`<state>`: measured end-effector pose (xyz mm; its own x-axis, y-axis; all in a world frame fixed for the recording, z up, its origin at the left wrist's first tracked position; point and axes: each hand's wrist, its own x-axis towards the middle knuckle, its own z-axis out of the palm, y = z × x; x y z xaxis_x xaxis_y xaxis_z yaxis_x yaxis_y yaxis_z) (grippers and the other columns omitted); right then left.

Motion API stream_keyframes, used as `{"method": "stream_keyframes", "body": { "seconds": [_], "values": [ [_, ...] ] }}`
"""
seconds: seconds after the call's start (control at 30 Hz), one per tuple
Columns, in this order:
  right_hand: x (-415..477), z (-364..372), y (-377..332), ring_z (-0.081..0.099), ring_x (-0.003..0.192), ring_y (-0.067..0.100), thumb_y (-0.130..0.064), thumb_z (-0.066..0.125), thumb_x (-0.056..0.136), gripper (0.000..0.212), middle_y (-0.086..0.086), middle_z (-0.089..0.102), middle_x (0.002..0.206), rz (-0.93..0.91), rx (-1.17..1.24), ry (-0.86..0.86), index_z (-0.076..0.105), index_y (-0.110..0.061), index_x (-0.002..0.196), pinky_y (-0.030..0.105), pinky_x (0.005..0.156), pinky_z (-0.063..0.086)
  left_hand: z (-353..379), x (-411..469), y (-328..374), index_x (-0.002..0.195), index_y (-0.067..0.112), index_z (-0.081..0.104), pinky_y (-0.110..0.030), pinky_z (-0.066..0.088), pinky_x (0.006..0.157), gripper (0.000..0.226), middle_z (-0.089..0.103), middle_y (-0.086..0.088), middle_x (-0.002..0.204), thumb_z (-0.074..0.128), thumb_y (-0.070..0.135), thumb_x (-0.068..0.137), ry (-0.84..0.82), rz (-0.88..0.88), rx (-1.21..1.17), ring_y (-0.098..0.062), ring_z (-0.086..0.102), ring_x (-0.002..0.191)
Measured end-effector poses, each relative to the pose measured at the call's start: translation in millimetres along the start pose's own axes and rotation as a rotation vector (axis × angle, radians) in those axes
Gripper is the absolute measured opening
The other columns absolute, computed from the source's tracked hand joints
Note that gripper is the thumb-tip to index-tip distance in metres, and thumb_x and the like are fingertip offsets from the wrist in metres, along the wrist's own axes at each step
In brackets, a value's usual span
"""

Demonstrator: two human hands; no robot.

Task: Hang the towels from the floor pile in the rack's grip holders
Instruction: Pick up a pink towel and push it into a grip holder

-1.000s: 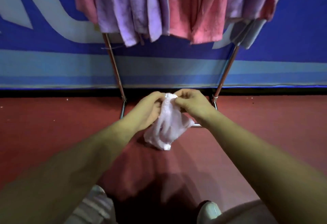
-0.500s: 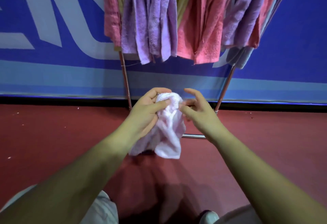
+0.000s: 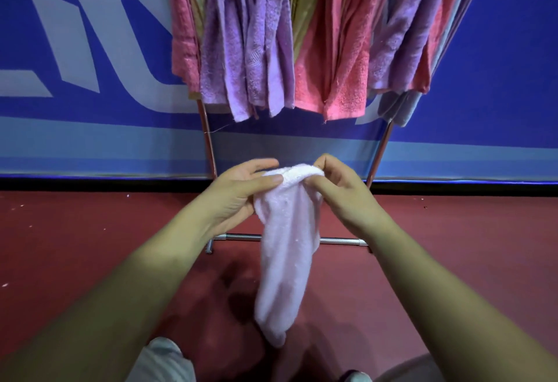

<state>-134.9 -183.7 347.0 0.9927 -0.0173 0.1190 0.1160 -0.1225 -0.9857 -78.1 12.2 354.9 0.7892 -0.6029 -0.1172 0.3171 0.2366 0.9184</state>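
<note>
So the pale pink towel (image 3: 283, 261) is up off the ground, dangling in mid-air right in front of the person. Its long axis runs pretty much straight up and down. The top end is bunched into a fat rolled fold and the bottom tip hangs low, near the person's legs, above the red floor (image 3: 90, 245). I can't tell if the tip actually brushes the floor.

Both hands are on that top fold. The left hand (image 3: 238, 191) pinches the left side with its thumb laid across the front and the fingers curled behind. The right hand (image 3: 344, 197) pinches the right side, fingers curled down over the fold. They're close together with just a short bit of towel between them, so the fold runs left to right while the rest drops below. Neither hand is nearer, it's basically an even two-handed hold.

What matters for the next bit: the rack (image 3: 208, 143) is straight ahead and the hung towels (image 3: 250, 49) are above and beyond the hands, well apart from them, packed tight in purple, pink and olive. The grip holders are out of frame at the top, so I can't say which one is free.

My guess is the move is mostly up and a little forward, with the bunched top leading. Since the hold is centred on the rack, either hand could feed it in. The crowded row might make finding a slot fiddly.
</note>
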Motion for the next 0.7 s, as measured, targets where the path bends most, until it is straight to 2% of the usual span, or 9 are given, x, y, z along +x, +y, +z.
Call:
{"method": "stream_keyframes", "body": {
  "seconds": [0.13, 0.23, 0.33, 0.4, 0.43, 0.5, 0.57, 0.63, 0.7],
  "values": [
    [1.7, 1.7, -2.0, 0.037, 0.071, 0.018, -0.012, 0.059, 0.092, 0.019, 0.006, 0.042, 0.075, -0.057, -0.062, -0.03, 0.043, -0.008, 0.082, 0.036, 0.065, 0.032, -7.6, 1.5, -5.1, 0.106, -0.001, 0.07, -0.031, 0.053, 0.086, 0.024, 0.071, -0.015, 0.101, 0.071, 0.01, 0.085, -0.052, -0.104, 0.26, -0.022, 0.065, 0.094],
    [4.1, -4.8, 0.1, 0.04, 0.069, 0.017, -0.011, 0.068, 0.091, 0.023, 0.007, 0.048, 0.072, -0.04, -0.112, -0.026, 0.047, -0.006, 0.084, 0.035, 0.064, 0.033, -9.8, 2.8, -5.3, 0.088, 0.009, 0.064, -0.032, 0.044, 0.076, 0.015, 0.062, -0.009, 0.085, 0.072, 0.02, 0.083, -0.006, -0.069, 0.306, -0.019, 0.056, 0.084],
    [6.2, -12.8, -2.2, 0.048, 0.07, 0.016, -0.017, 0.075, 0.088, 0.022, 0.006, 0.057, 0.075, -0.039, -0.162, -0.04, 0.054, -0.011, 0.091, 0.034, 0.065, 0.04, -7.2, 2.2, -4.9, 0.088, 0.013, 0.06, -0.028, 0.048, 0.077, 0.012, 0.064, -0.005, 0.084, 0.071, 0.017, 0.088, -0.024, -0.001, 0.26, -0.016, 0.06, 0.08],
    [7.8, -19.9, -0.5, 0.058, 0.072, 0.012, -0.019, 0.077, 0.086, 0.026, -0.001, 0.068, 0.081, -0.003, -0.26, -0.13, 0.057, -0.02, 0.102, 0.031, 0.069, 0.05, -4.8, 1.1, -4.6, 0.091, 0.017, 0.061, -0.028, 0.051, 0.08, 0.007, 0.067, -0.006, 0.087, 0.068, 0.015, 0.09, -0.059, 0.034, 0.187, -0.017, 0.064, 0.082],
    [8.3, -22.7, 1.0, 0.062, 0.074, 0.01, -0.019, 0.077, 0.086, 0.028, -0.005, 0.071, 0.085, 0.022, -0.339, -0.182, 0.058, -0.024, 0.106, 0.029, 0.072, 0.052, -4.4, 0.7, -3.7, 0.09, 0.019, 0.06, -0.028, 0.05, 0.078, 0.008, 0.067, -0.008, 0.087, 0.067, 0.014, 0.091, -0.067, 0.049, 0.165, -0.018, 0.064, 0.081],
    [10.7, -28.0, 8.0, 0.066, 0.078, 0.011, -0.024, 0.076, 0.087, 0.018, -0.007, 0.073, 0.087, 0.077, -0.48, -0.249, 0.064, -0.023, 0.102, 0.035, 0.078, 0.054, -6.9, 1.0, -1.5, 0.087, 0.021, 0.058, -0.029, 0.046, 0.072, 0.013, 0.065, -0.008, 0.082, 0.065, 0.011, 0.088, -0.055, 0.078, 0.151, -0.018, 0.061, 0.076],
    [12.2, -31.4, 13.8, 0.057, 0.07, 0.011, -0.035, 0.075, 0.086, 0.023, -0.005, 0.066, 0.078, 0.13, -0.586, -0.294, 0.067, -0.014, 0.089, 0.036, 0.07, 0.049, -11.9, 1.4, 1.5, 0.081, 0.021, 0.055, -0.028, 0.041, 0.065, 0.021, 0.061, -0.008, 0.076, 0.064, 0.002, 0.082, -0.026, 0.095, 0.147, -0.016, 0.056, 0.07],
    [12.7, -31.2, 15.8, 0.048, 0.066, 0.008, -0.037, 0.075, 0.085, 0.03, -0.005, 0.056, 0.071, 0.178, -0.585, -0.296, 0.067, -0.007, 0.084, 0.033, 0.065, 0.04, -16.7, 1.9, 2.6, 0.074, 0.021, 0.053, -0.026, 0.038, 0.061, 0.028, 0.057, -0.009, 0.073, 0.061, -0.005, 0.076, 0.003, 0.11, 0.164, -0.015, 0.051, 0.066],
    [12.0, -30.5, 14.3, 0.048, 0.067, 0.007, -0.028, 0.076, 0.085, 0.022, -0.004, 0.057, 0.072, 0.19, -0.497, -0.253, 0.069, -0.008, 0.086, 0.031, 0.068, 0.039, -19.9, 3.2, 2.1, 0.069, 0.023, 0.052, -0.025, 0.036, 0.059, 0.032, 0.052, -0.008, 0.07, 0.058, -0.009, 0.072, 0.042, 0.122, 0.187, -0.014, 0.047, 0.064]
  ]
}}
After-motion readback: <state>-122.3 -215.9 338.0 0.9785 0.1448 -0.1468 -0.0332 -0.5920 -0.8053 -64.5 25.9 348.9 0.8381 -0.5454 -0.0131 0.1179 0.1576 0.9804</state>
